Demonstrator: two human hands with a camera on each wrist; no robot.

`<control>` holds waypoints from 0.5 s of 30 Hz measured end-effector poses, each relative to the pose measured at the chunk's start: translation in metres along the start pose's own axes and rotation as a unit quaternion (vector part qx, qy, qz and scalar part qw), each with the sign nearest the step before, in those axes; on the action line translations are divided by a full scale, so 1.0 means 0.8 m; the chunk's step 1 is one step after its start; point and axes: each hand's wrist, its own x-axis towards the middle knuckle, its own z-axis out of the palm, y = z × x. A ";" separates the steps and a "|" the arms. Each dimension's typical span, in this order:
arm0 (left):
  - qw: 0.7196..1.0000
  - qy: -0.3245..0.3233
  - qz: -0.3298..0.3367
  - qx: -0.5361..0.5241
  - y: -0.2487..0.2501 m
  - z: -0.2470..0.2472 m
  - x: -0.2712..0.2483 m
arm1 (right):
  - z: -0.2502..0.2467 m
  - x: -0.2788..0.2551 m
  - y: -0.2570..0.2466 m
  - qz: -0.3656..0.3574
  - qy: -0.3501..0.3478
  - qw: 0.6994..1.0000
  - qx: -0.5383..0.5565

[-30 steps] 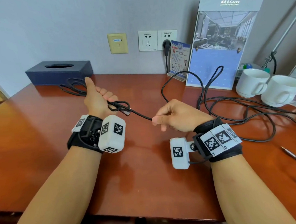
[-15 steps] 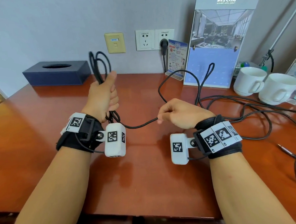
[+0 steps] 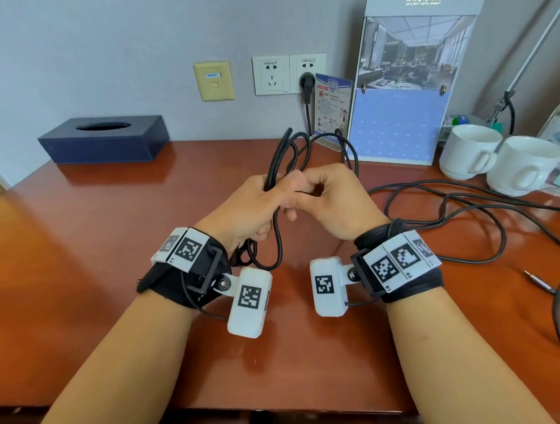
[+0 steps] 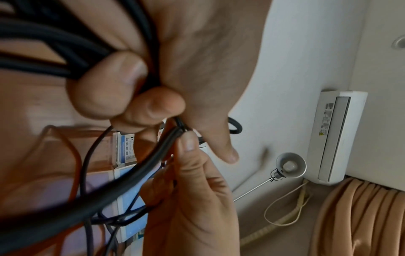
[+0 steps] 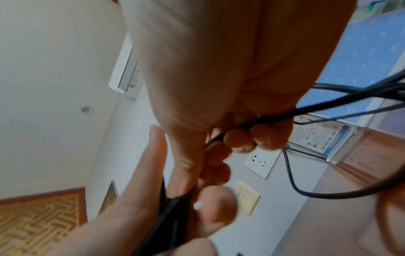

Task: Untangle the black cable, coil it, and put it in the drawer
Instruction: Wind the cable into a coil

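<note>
A black cable [image 3: 283, 153] stands in several loops above the middle of the red-brown desk [image 3: 79, 254]. My left hand [image 3: 255, 203] grips the bundle of loops, thumb over the strands, with one loop hanging below the wrist. My right hand [image 3: 329, 196] touches the left and pinches a strand against the bundle. In the left wrist view the left hand's fingers [image 4: 109, 83] curl round the thick strands of the black cable [image 4: 54, 45]. In the right wrist view the right hand's fingers [image 5: 252, 138] curl over the black cable [image 5: 328, 104]. No drawer is in view.
More black cable [image 3: 466, 208] trails loose over the desk's right side, ending in a metal jack plug [image 3: 538, 282]. Two white mugs [image 3: 470, 150] stand at back right beside a blue brochure stand [image 3: 403, 108]. A dark tissue box [image 3: 106, 140] sits at back left. A plug [image 3: 307, 84] is in the wall socket.
My hands have come together over the desk's middle. The right hand carried its strand leftward to the left hand's bundle, adding a loop. The left hand moved right with the coil.
</note>
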 end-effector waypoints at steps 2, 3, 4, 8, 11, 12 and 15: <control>1.000 -0.013 -0.001 0.016 0.000 -0.002 -0.002 | 0.001 0.001 0.004 0.000 0.055 0.998 -0.039; 1.000 -0.018 0.000 0.021 0.000 -0.002 -0.002 | 0.000 0.002 0.008 0.003 0.077 0.995 -0.057; 0.999 -0.025 0.003 0.021 0.001 -0.003 -0.002 | 0.000 0.003 0.011 0.004 0.084 0.994 -0.071; 0.998 -0.052 0.012 -0.015 -0.003 -0.017 -0.002 | -0.002 0.003 0.011 0.021 0.043 0.996 -0.075; 0.998 -0.034 0.007 -0.052 -0.010 -0.037 -0.001 | -0.018 0.004 0.015 0.065 0.055 0.995 -0.059; 0.998 -0.027 0.009 -0.052 -0.011 -0.042 -0.001 | -0.025 0.004 0.019 0.071 0.067 0.994 -0.048; 0.999 -0.037 -0.008 -0.034 -0.018 -0.052 -0.002 | -0.034 0.005 0.025 0.055 0.107 0.992 -0.049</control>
